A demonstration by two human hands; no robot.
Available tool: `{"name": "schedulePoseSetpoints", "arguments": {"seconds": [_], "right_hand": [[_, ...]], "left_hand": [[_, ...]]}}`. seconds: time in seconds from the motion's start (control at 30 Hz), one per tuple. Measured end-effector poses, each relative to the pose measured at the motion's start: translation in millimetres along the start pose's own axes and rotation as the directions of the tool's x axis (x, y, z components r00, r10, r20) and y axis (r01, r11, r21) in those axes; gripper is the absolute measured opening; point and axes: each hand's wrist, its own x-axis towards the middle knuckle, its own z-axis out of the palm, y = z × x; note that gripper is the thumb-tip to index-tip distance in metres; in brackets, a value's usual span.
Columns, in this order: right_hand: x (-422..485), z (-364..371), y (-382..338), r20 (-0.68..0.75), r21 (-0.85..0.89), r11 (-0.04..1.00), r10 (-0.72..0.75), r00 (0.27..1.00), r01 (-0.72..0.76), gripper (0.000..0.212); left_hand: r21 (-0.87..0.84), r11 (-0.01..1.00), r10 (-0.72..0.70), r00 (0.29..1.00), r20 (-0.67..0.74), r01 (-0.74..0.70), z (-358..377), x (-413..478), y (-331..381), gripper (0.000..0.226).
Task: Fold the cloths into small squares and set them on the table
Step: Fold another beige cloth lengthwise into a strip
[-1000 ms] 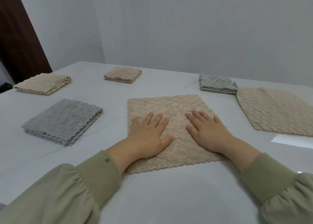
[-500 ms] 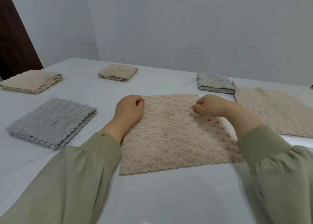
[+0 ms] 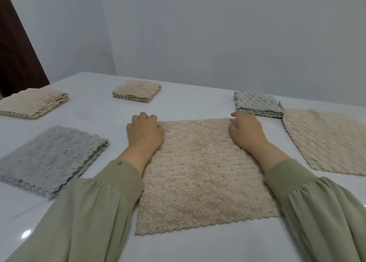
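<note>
A beige textured cloth lies flat and unfolded on the white table in front of me. My left hand grips its far left corner with curled fingers. At the far right corner my right hand pinches the cloth's edge, fingers bent. Both forearms in green sleeves lie along the cloth's sides.
Folded cloths lie around: a grey stack at the left, a beige one at the far left, a small beige square at the back, a small grey square at the back right. An unfolded beige cloth lies at the right.
My hands went from lying flat on the cloth's middle to its two far corners, where the fingers have curled onto the edge.
</note>
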Motion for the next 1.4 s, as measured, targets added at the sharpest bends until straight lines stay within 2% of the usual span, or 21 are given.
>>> {"name": "schedulePoseSetpoints", "arguments": {"seconds": [0.03,0.1,0.27,0.37,0.43,0.53,0.63,0.8,0.9,1.07,1.17,1.23,1.27,1.33,1.4], "right_hand": [[1.3,2.6,1.5,0.117,-0.026,1.000,0.009,0.993,-0.006,0.043],[2.7,5.9,3.0,0.188,-0.044,0.999,0.015,0.982,-0.006,0.048],[2.9,2.7,3.4,0.075,0.039,0.998,-0.056,0.996,0.053,0.046],[-1.4,-1.0,0.0,0.037,0.222,0.975,-0.031,0.999,0.022,0.043],[-1.5,-7.4,-2.2,0.034,0.255,0.966,0.023,0.999,-0.031,0.034],[-1.6,-19.7,-5.3,-0.040,0.231,0.971,0.071,0.997,-0.060,0.022],[-8.2,-32.4,-9.3,-0.120,0.223,0.971,0.112,0.986,-0.083,0.020],[-40.2,-39.5,-8.0,-0.148,0.133,0.988,0.100,0.984,-0.080,0.018],[-55.9,-39.6,2.6,-0.151,0.133,0.989,0.090,0.985,-0.070,0.016],[-71.0,-47.8,12.9,-0.102,0.246,0.951,0.218,0.971,-0.188,0.019],[-77.9,-53.9,11.6,-0.181,0.285,0.946,0.209,0.961,-0.152,0.021],[-82.4,-56.9,6.1,-0.207,0.289,0.955,0.127,0.970,-0.063,0.020],[-85.1,-57.0,2.7,-0.168,0.269,0.963,0.058,0.984,-0.011,0.019],[-90.9,-52.9,-3.2,0.001,0.140,0.986,-0.097,0.995,0.096,0.020],[-93.3,-46.1,-5.8,0.173,-0.016,0.982,-0.180,0.968,0.186,0.032]], "left_hand": [[0.010,1.000,0.001,1.000,0.000,-0.001,0.6,0.4,0.8,0.037],[0.002,1.000,0.001,1.000,0.010,-0.001,1.5,1.2,1.7,0.033],[-0.118,0.993,0.014,1.000,0.008,-0.013,-1.7,2.7,1.6,0.009],[-0.251,0.967,0.035,0.999,-0.041,-0.044,-4.4,-0.9,1.2,0.016],[-0.304,0.950,0.034,0.994,-0.107,-0.066,-6.4,-4.0,0.2,0.019],[-0.314,0.944,0.034,0.977,-0.208,-0.100,-9.7,-7.4,-1.9,0.017],[-0.256,0.957,0.066,0.964,-0.258,-0.134,-14.7,-14.8,-3.6,0.016],[-0.332,0.942,-0.014,0.986,-0.166,-0.042,-26.4,-37.4,-6.3,0.019],[-0.414,0.910,0.002,0.997,-0.080,-0.035,-37.0,-51.7,-9.5,0.016],[-0.662,0.749,0.011,1.000,0.008,-0.004,-51.9,-76.0,-8.7,0.025],[-0.529,0.846,0.038,0.998,-0.052,-0.060,-57.1,-80.0,-9.1,0.018],[-0.435,0.892,0.119,0.992,-0.033,-0.122,-58.7,-80.6,-8.8,0.020],[-0.370,0.912,0.197,0.980,0.018,-0.177,-56.6,-80.5,-9.1,0.032],[-0.182,0.930,0.353,0.915,0.195,-0.320,-48.1,-82.9,-7.8,0.061],[-0.036,0.912,0.394,0.846,0.359,-0.409,-36.8,-86.3,-5.5,0.071]]}}
